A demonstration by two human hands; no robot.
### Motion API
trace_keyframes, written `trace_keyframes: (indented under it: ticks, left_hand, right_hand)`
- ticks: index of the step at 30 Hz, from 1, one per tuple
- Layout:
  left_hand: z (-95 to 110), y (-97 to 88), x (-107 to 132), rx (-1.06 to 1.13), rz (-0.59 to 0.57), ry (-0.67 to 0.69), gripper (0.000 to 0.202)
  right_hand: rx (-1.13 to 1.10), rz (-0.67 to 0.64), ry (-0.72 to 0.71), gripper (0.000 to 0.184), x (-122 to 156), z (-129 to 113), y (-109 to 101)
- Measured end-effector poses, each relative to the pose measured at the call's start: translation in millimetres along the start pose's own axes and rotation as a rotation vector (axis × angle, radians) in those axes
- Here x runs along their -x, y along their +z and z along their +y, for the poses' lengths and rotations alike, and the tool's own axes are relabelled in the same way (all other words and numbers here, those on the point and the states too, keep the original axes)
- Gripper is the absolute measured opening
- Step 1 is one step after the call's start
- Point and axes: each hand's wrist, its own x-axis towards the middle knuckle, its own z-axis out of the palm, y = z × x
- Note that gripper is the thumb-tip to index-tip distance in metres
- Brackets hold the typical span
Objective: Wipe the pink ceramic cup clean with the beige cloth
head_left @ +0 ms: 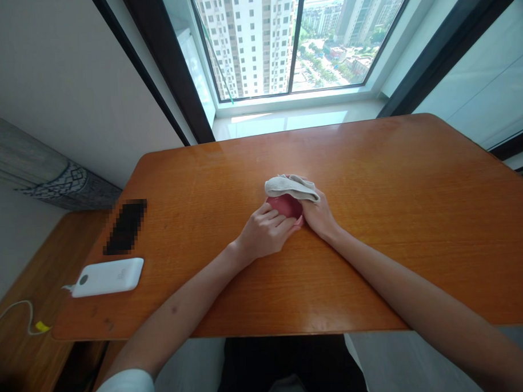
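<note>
A small pinkish-red object (284, 206), rounded like a cup or bowl, sits near the middle of the orange wooden table (374, 232). My left hand (265, 233) is closed on its near left side. My right hand (317, 217) grips its right side and holds a folded beige cloth (291, 186) that lies over the top of it. Most of the red object is hidden by the hands and the cloth.
At the table's left edge lie a white power bank (107, 277), with a cable (17, 312) running off to the left, and a dark phone (126, 226) beyond it. A lower wooden surface (37, 284) adjoins on the left. A window (290, 40) stands behind the table.
</note>
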Motion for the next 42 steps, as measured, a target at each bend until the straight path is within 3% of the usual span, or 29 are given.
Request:
trace_keyframes:
  ticks: [3,7,13,23,37,42]
  left_hand:
    - [2.1,2.4,1.1,-0.037,0.011,0.008,0.027]
    - [-19.8,-14.3,5.5,0.057,-0.013,0.126,0.018]
    - [-43.8,-32.9,7.9,0.174,-0.124,0.076,0.009]
    - [-29.6,-19.1,6.0,-0.064,-0.005,0.292,0.025]
    - [-2.9,-8.9,-2.0,-0.087,0.11,0.224,0.028]
    - [2.6,-6.6,-2.5,-0.127,0.095,0.192,0.03]
  right_hand:
    - [0.02,-0.001,0.014,0.048,-0.2,-0.3,-0.4]
    - [0.017,-0.005,0.015,0.046,-0.1,-1.6,-0.7]
    - [-0.014,0.006,0.029,0.043,-0.5,-3.1,-0.3]
    - [-0.007,0.026,0.04,0.05,-1.6,-2.2,-0.4]
    - [-0.118,0.045,0.082,0.033,-1.0,-8.0,-1.9]
    - [-0.122,0.045,0.109,0.033,-2.2,-7.2,-2.3]
